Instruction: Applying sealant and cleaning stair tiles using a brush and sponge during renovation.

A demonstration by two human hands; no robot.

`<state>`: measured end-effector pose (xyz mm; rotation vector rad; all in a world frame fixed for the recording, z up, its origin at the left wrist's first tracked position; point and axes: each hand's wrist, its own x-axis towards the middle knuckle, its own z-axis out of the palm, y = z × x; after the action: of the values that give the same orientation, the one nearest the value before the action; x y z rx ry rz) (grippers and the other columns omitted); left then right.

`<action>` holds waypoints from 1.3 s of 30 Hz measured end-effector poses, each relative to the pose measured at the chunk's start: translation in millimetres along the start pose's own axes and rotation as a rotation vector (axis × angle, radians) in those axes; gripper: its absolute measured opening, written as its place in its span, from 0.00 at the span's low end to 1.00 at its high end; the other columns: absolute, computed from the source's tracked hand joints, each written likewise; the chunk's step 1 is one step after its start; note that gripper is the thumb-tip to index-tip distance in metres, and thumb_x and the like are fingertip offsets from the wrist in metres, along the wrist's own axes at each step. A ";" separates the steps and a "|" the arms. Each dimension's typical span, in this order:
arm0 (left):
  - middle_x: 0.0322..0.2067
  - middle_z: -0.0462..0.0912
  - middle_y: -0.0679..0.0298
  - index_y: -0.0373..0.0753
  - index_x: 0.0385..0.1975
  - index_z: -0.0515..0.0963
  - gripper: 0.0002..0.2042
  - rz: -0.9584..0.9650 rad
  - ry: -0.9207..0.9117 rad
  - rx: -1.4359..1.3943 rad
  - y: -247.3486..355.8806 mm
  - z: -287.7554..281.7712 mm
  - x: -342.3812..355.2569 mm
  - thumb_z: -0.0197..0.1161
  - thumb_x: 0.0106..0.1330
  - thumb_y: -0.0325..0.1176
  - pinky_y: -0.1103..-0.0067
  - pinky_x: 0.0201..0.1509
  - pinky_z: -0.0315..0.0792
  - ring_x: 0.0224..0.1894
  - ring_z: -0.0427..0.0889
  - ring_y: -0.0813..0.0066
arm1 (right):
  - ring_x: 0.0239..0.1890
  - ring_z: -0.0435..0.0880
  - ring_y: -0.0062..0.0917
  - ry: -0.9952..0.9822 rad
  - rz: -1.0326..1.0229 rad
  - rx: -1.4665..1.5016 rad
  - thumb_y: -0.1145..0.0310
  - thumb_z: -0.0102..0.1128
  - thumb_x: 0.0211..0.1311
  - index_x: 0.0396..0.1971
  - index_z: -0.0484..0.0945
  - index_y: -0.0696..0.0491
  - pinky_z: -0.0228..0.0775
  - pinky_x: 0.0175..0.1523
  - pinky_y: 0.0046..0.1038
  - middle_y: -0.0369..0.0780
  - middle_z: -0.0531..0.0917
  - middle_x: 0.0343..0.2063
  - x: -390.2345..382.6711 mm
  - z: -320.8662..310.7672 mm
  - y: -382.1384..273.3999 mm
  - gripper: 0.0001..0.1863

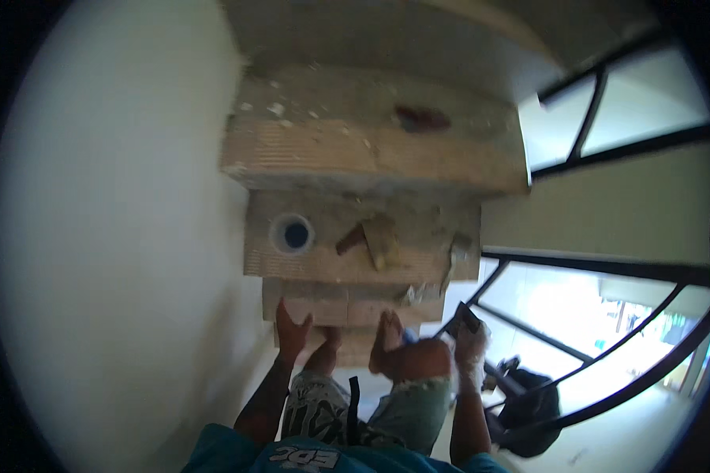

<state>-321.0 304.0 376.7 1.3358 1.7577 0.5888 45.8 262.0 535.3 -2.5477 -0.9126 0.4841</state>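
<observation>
left hand: fingers spread, empty; right hand: fingers clenched on a dark tool, perhaps a scraper; flat step keeps tub upright.

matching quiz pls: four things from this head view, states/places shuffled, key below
1. white tub
2. dark red object
3. left hand
4. right hand

A. gripping a dark flat piece
B. on the upper step, among pale crumbs
C. open, thumb spread
D. at the left end of a step, near the white wall

Pairs: 1-D; 2-B; 3-C; 4-A
</observation>
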 end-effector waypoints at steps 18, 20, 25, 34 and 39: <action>0.40 0.74 0.51 0.31 0.52 0.64 0.26 -0.701 0.598 0.009 -126.9 -6.0 -152.0 0.64 0.55 0.33 0.69 0.45 0.70 0.39 0.74 0.60 | 0.42 0.76 0.37 0.087 -1.181 -0.533 0.70 0.54 0.51 0.42 0.77 0.52 0.69 0.46 0.35 0.45 0.77 0.40 217.0 16.5 -313.7 0.16; 0.42 0.74 0.51 0.31 0.51 0.66 0.24 -0.626 0.731 0.073 -114.0 -1.3 -146.9 0.64 0.56 0.33 0.69 0.45 0.70 0.39 0.74 0.61 | 0.42 0.76 0.39 -0.096 -1.130 -0.420 0.72 0.53 0.52 0.41 0.76 0.54 0.69 0.46 0.36 0.46 0.77 0.40 245.8 27.1 -315.0 0.14; 0.44 0.74 0.51 0.30 0.51 0.67 0.21 -0.602 1.049 0.016 -82.0 9.2 -109.2 0.61 0.59 0.32 0.72 0.48 0.70 0.43 0.75 0.61 | 0.42 0.76 0.42 -0.159 -1.205 -0.608 0.73 0.52 0.53 0.43 0.74 0.57 0.69 0.46 0.37 0.49 0.75 0.42 241.6 46.0 -293.6 0.15; 0.48 0.71 0.55 0.30 0.50 0.67 0.18 -0.517 1.184 -0.398 72.3 47.5 -26.1 0.56 0.64 0.33 0.73 0.56 0.64 0.51 0.70 0.66 | 0.43 0.77 0.37 -0.249 -1.216 -0.715 0.69 0.57 0.47 0.39 0.77 0.53 0.70 0.48 0.37 0.42 0.79 0.37 293.1 37.2 -337.5 0.15; 0.43 0.75 0.60 0.33 0.49 0.68 0.17 -0.327 0.992 -0.506 73.1 122.8 -2.5 0.56 0.64 0.36 0.75 0.49 0.67 0.46 0.73 0.71 | 0.42 0.77 0.34 -0.253 -1.304 -0.730 0.63 0.60 0.47 0.41 0.79 0.47 0.70 0.48 0.34 0.38 0.81 0.37 281.8 37.7 -346.2 0.17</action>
<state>-178.5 311.4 366.8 0.3596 2.2736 1.5475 52.9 703.4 611.6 -1.7140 -2.8556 0.0221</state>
